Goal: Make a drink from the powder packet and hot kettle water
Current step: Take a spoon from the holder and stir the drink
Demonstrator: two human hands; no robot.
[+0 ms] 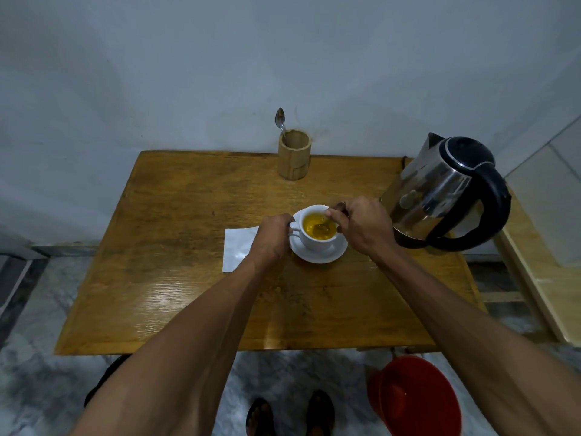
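While the left hand (273, 235) pinches the cup (317, 231) handle at frame centre on the worktop (176, 297), the right hand (356, 222) grips a spoon (321, 227), stirring yellow drink; next, likely lifting it out

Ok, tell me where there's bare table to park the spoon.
Bare patches: the table's left half beyond the white packet, and the near edge. Crowded: the saucer, between both hands, and the kettle at right.

What we cannot make out

Our right hand (358, 225) hides the spoon (321, 228) handle above its fingers; our left hand (272, 237) covers the packet (237, 247) corner and the cup (317, 229) handle under the fingertips.
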